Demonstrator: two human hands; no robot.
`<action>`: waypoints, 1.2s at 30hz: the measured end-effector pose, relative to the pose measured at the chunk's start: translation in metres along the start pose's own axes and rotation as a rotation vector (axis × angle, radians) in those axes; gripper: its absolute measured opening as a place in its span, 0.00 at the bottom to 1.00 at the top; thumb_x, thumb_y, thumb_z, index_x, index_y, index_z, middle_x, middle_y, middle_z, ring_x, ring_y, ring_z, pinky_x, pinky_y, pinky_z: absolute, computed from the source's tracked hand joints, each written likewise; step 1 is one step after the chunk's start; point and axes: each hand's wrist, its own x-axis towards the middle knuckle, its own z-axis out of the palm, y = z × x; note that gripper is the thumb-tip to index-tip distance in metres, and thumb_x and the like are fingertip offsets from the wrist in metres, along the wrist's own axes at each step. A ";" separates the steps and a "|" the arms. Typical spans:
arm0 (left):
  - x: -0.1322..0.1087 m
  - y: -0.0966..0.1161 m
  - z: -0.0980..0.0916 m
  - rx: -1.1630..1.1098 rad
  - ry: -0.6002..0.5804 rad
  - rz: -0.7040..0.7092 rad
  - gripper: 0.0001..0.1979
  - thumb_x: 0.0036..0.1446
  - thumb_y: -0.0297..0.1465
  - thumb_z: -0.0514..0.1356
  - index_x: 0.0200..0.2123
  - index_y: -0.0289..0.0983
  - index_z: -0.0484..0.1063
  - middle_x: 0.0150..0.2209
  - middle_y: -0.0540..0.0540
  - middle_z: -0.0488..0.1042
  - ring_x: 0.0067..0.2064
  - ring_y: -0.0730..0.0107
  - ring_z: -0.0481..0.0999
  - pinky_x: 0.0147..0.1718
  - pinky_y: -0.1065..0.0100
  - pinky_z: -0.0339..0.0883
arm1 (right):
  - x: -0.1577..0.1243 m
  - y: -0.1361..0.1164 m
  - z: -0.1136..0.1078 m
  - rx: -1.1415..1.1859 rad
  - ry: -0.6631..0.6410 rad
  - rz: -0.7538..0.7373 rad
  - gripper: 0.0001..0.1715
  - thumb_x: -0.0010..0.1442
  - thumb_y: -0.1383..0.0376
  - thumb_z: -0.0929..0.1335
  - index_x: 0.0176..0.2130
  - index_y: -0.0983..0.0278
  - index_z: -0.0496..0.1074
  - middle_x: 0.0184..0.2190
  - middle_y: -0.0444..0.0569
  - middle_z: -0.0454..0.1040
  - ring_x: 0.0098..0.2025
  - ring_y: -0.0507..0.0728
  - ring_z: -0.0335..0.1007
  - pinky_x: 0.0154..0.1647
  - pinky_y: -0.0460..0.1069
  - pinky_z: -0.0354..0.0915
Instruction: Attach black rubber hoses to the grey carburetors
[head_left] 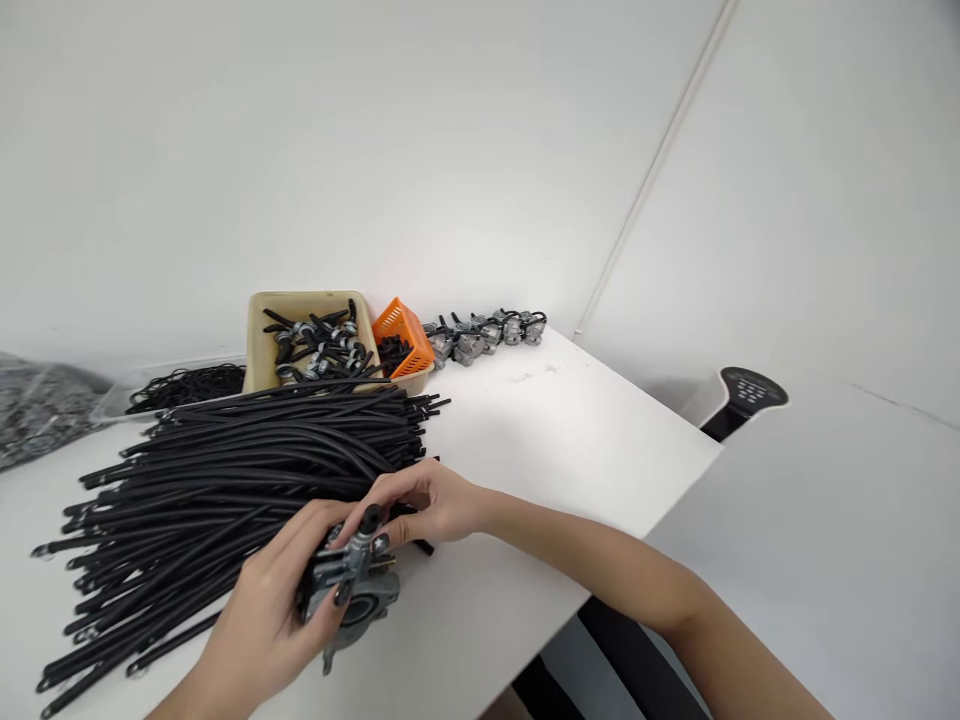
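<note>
- We observe one head view, looking forward and down over the bench point(547, 430).
- The left hand point(262, 610) is closed around the underside of a grey die-cast metal assembly point(352, 580), which has a black cap on top.
- The right hand point(427, 505) grips the same assembly from above, its fingers point(390, 490) curled over the upper side.
- We find the assembly held above the near part of the bench, just beside a large pile of black tubes point(225, 500) with metal end fittings.
- Toward the far edge, a tan tray point(259, 340) holds loose black-and-metal parts.
- Touching the tray, a tilted orange plastic basket point(401, 335) holds small black pieces.
- A row of similar grey assemblies point(480, 340) stands just beyond the basket along the far edge.
- To the left, we note a coil of thin black cord point(187, 388) and a grey bag point(41, 410).
- To the right lie a second white surface point(810, 540) and a black perforated object point(750, 390).
</note>
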 end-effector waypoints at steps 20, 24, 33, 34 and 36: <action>0.002 0.000 0.002 -0.104 -0.016 -0.020 0.20 0.62 0.47 0.50 0.48 0.39 0.63 0.47 0.42 0.65 0.44 0.61 0.69 0.41 0.67 0.65 | -0.004 0.003 0.006 0.117 0.045 0.029 0.17 0.58 0.58 0.70 0.40 0.69 0.73 0.34 0.53 0.75 0.39 0.52 0.71 0.42 0.47 0.67; 0.002 -0.001 0.002 -0.076 -0.044 -0.030 0.20 0.59 0.44 0.53 0.50 0.40 0.61 0.48 0.43 0.65 0.44 0.61 0.69 0.41 0.66 0.66 | -0.004 0.000 -0.001 0.162 0.010 0.097 0.18 0.58 0.57 0.71 0.40 0.70 0.72 0.36 0.54 0.76 0.41 0.53 0.72 0.43 0.47 0.67; 0.001 0.000 0.001 -0.051 -0.044 -0.064 0.19 0.56 0.38 0.54 0.50 0.40 0.59 0.47 0.42 0.65 0.44 0.60 0.70 0.41 0.63 0.67 | -0.002 -0.005 -0.013 0.066 -0.032 0.067 0.14 0.59 0.59 0.70 0.41 0.68 0.74 0.42 0.57 0.77 0.46 0.56 0.72 0.49 0.52 0.67; 0.001 0.000 0.002 -0.049 -0.043 -0.064 0.19 0.56 0.38 0.54 0.50 0.40 0.60 0.47 0.42 0.65 0.44 0.60 0.70 0.41 0.64 0.67 | -0.002 -0.005 -0.013 0.055 -0.038 0.074 0.15 0.60 0.60 0.69 0.42 0.68 0.74 0.42 0.56 0.76 0.46 0.55 0.72 0.49 0.51 0.67; 0.001 0.000 0.002 -0.049 -0.045 -0.068 0.19 0.56 0.38 0.54 0.49 0.39 0.60 0.47 0.42 0.65 0.43 0.60 0.70 0.40 0.64 0.67 | -0.002 -0.007 -0.013 0.004 -0.046 0.084 0.15 0.61 0.60 0.69 0.44 0.68 0.74 0.43 0.56 0.76 0.46 0.55 0.72 0.48 0.50 0.68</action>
